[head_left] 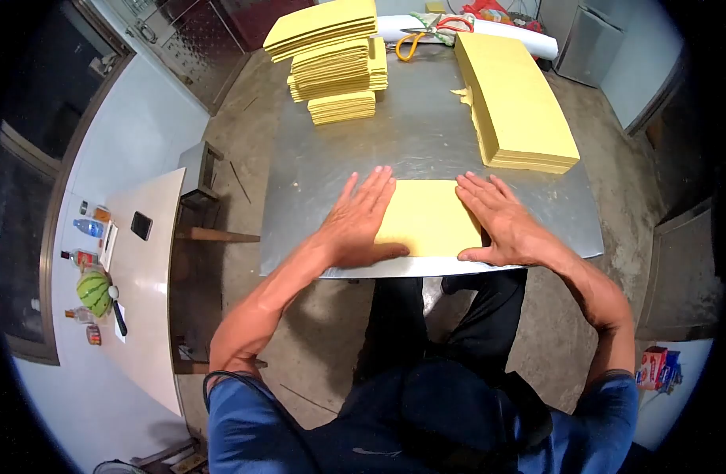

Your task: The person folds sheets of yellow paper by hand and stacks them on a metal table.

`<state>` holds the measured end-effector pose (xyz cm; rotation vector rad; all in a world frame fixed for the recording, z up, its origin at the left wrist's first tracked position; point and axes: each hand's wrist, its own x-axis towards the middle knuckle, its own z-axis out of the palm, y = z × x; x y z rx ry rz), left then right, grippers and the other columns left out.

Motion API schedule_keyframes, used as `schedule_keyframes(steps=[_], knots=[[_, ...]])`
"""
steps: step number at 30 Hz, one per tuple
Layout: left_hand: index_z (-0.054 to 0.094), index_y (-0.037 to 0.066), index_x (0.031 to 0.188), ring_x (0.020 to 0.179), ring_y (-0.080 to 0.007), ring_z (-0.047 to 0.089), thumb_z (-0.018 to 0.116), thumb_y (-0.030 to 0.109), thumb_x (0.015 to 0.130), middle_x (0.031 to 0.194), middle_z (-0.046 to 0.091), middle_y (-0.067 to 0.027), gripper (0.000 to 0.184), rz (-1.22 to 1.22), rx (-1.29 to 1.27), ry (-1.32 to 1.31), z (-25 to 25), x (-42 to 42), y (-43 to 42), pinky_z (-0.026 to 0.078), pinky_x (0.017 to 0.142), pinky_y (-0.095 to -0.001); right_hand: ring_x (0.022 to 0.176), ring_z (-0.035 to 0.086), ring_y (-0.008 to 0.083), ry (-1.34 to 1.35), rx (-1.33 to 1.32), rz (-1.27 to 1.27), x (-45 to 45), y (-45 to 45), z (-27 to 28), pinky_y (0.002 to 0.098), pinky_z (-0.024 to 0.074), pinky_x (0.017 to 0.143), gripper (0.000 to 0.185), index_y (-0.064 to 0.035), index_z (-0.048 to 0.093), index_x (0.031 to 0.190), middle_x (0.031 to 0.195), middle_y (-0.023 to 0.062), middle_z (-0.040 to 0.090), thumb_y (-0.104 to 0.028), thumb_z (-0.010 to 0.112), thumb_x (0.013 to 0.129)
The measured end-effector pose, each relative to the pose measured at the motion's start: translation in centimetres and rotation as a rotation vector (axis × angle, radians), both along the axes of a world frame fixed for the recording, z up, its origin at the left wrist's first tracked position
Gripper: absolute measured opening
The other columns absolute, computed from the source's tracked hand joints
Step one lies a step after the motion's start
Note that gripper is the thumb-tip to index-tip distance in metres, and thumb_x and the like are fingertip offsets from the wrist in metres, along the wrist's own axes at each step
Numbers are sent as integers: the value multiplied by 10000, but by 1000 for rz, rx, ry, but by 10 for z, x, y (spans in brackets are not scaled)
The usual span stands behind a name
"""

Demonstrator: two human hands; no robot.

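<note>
A yellow paper sheet lies on the grey metal table near its front edge. My left hand lies flat over the sheet's left side, fingers stretched out and thumb along its lower edge. On its right side rests my right hand, also flat with the fingers extended. Whether the sheet is single or folded, I cannot tell. A thick stack of yellow paper stands at the table's right, with a torn flap on its left side. Several smaller bundles of folded yellow paper are piled at the back left.
Orange-handled scissors and a white roll lie along the table's back. To the left, a pale side table carries a phone, a watermelon and several bottles. A red box sits at the lower right.
</note>
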<state>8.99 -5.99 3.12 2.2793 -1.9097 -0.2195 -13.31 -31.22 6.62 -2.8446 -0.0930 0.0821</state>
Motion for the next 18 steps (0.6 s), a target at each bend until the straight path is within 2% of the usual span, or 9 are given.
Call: schedule_keyframes(steps=[4, 8, 13, 14, 18], knots=[[236, -115, 1681, 1688, -414, 148, 785, 689, 889, 1781, 200, -315, 1255, -13, -50, -13, -5, 0, 2, 97, 1362, -588, 1655, 266, 402, -97, 5, 74, 34, 22, -18, 552, 188, 1368, 1145, 129, 373, 1615, 1721, 315, 351, -565, 859, 844], [293, -114, 1652, 1656, -454, 239, 865, 597, 860, 1755, 267, -323, 1208, -62, -143, -74, -14, 5, 2, 193, 1326, -644, 1614, 331, 455, -196, 45, 142, 66, 42, -36, 564, 214, 1353, 1151, 151, 398, 1583, 1667, 365, 396, -614, 844, 847], [265, -108, 1669, 1674, -427, 197, 854, 626, 858, 1769, 241, -314, 1242, -38, -76, -57, -7, 1, 0, 134, 1351, -614, 1639, 303, 406, -158, 31, 57, 39, 23, -40, 554, 190, 1369, 1156, 96, 375, 1628, 1709, 290, 388, -592, 864, 838], [258, -106, 1673, 1678, -421, 185, 852, 631, 858, 1772, 236, -311, 1249, -26, -61, -51, -6, 0, 0, 123, 1357, -607, 1660, 265, 386, -89, 44, -4, 28, 15, -38, 570, 169, 1375, 1179, 68, 323, 1668, 1744, 278, 335, -508, 890, 810], [217, -98, 1694, 1692, -398, 138, 796, 699, 875, 1787, 196, -303, 1281, -5, 11, -70, -5, 1, -2, 89, 1370, -589, 1663, 269, 369, -146, 65, -50, -15, -14, -33, 579, 183, 1369, 1160, -11, 312, 1702, 1766, 222, 330, -475, 906, 820]])
